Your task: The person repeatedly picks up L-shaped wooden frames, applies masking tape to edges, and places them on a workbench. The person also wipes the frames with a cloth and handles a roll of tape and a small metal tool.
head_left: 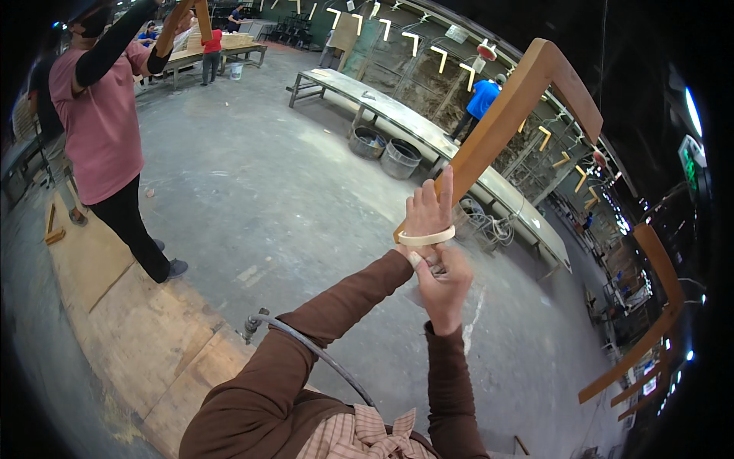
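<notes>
A brown L-shaped wooden piece (497, 122) slants up to the right in front of me. My left hand (427, 213) is raised at its lower end, fingers closed against the wood, one finger pointing up along it. A pale cream band (427, 238) goes round my left wrist. Just below, my right hand (445, 284) is closed at that wrist, thumb and fingers pinched together. A pale patch shows at its thumb; what it holds, if anything, is hidden.
A person in a pink shirt (99, 130) stands at left, arms raised to another wooden piece (203, 19). Hose (321, 353) crosses my left arm. Long table (397, 111) and black buckets (400, 158) lie ahead; brown wooden pieces (661, 306) hang at right. Boards (153, 329) cover the lower-left floor.
</notes>
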### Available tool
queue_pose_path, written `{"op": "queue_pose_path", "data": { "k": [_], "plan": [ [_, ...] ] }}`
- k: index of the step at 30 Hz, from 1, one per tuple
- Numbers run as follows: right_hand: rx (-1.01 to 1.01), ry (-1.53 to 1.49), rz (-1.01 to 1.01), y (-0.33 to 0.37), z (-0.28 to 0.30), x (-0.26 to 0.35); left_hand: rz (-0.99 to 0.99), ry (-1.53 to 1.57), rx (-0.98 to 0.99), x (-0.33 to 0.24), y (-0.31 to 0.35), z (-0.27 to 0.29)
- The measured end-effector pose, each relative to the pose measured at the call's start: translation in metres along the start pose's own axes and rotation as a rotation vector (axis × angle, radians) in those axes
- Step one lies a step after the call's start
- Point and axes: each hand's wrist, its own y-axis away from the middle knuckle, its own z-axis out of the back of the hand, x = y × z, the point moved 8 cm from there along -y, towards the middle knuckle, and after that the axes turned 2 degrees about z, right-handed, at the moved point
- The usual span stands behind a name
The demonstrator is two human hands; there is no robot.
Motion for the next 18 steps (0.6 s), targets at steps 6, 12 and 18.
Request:
{"op": "queue_pose_path", "data": {
  "k": [6, 12, 18],
  "plan": [
    [-0.023, -0.26, -0.207, 0.013, -0.001, -0.03, -0.035, -0.012, -0.015, -0.008, 0.001, -0.006],
    [0.172, -0.571, -0.433, 0.02, 0.017, -0.04, -0.047, 0.328, 0.115, -0.003, 0.001, -0.01],
    [0.157, -0.613, -0.383, -0.002, 0.043, -0.04, -0.042, 0.511, 0.185, -0.007, 0.003, -0.01]
  ]
}}
